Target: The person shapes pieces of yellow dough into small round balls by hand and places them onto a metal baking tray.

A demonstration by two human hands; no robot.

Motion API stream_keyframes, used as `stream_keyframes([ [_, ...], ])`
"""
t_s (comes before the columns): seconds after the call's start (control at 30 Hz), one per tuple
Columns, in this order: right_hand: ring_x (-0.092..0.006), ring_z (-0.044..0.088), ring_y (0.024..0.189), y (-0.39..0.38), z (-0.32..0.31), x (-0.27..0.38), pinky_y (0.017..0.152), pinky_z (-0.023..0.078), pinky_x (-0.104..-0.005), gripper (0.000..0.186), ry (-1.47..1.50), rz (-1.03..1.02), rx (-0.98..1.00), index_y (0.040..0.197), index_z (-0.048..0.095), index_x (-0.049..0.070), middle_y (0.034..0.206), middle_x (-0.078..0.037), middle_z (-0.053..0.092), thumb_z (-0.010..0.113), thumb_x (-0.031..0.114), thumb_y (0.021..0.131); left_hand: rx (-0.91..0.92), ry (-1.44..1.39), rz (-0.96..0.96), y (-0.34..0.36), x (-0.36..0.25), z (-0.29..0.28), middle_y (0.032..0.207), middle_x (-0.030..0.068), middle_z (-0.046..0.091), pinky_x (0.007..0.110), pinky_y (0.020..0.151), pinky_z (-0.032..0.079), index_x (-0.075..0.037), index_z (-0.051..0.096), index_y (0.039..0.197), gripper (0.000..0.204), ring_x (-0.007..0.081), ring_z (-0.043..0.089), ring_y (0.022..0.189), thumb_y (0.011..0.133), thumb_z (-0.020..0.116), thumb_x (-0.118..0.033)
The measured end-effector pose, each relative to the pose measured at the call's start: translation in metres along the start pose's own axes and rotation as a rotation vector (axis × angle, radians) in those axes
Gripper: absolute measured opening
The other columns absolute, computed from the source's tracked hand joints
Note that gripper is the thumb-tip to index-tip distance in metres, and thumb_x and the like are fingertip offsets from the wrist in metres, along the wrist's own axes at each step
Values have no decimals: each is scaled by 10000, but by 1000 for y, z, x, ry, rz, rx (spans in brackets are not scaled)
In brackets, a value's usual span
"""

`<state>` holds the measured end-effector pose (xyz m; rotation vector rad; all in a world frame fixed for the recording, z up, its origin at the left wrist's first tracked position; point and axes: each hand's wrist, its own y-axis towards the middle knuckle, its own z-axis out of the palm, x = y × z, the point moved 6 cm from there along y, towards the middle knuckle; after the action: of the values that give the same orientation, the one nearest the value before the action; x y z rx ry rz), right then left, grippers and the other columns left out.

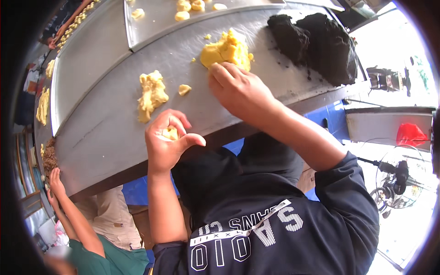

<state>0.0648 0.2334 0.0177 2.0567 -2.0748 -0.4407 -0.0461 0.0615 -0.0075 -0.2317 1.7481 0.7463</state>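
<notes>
Presently, left fingers (178, 116): curled round a pale yellow dough piece (170, 133) in my palm, holding it; the tips leave a gap, so its upper face shows.
Right fingers: my right fingers (223, 75) are bent close together at the near edge of the yellow mound (224, 51); whether they pinch any of it I cannot tell, since the back of my hand hides the tips.
Yellow mound: on the worktop (105, 137), ahead of me, its top broken and crumbly; I judge a small, gentle pinch from the edge would crumble less than a deep grab.
Cupped palm: best held loose and level, I think, as soft dough probably dents or sticks under a hard squeeze.
Dough beside me: a ragged pale lump (152, 94) lies beyond my left fingers, a small blob (184, 90) between it and the mound; I would steer my wrists clear of both.
Dark mass: the black heap (316, 48) sits to the right, apart from the mound; clean fingertips would avoid smearing one into the other.
</notes>
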Motion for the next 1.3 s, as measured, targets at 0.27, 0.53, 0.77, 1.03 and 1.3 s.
stream_keyframes([
  [0.27,-305,683,1086,-29,-9,5,1025,609,-404,230,374,216,54,1050,789,26,1121,-112,709,739,104,840,75,33,-287,-1,-10,18,909,89,709,303,687,512,-10,647,918,316,169,656,796,1151,715,-213],
  [0.53,-295,737,1100,-47,-27,-43,908,654,-398,150,324,236,-247,1045,757,72,1135,-87,724,722,144,918,126,524,20,10,-17,35,1222,141,832,399,911,687,-8,811,1345,434,256,790,1114,928,843,109],
  [0.77,-290,757,1033,-43,-29,-43,861,665,-412,97,376,179,38,959,743,70,1006,-92,718,733,125,879,151,515,-8,12,-8,36,1358,153,836,410,1043,616,-53,654,1612,527,252,799,1116,1097,762,-73],
  [1.03,-347,765,1043,-32,-2,-40,903,641,-445,253,230,299,122,1207,753,64,1141,-99,759,704,80,960,349,365,-219,12,1,18,1244,105,855,293,938,602,-8,680,1580,661,125,712,994,979,908,-166],
  [1.3,-357,734,1099,-49,-12,-57,967,626,-467,224,643,124,-97,1092,822,76,1170,-96,747,853,68,871,79,450,-109,-13,-11,32,1046,86,878,318,896,635,-54,807,1427,498,207,791,959,949,849,78],
])
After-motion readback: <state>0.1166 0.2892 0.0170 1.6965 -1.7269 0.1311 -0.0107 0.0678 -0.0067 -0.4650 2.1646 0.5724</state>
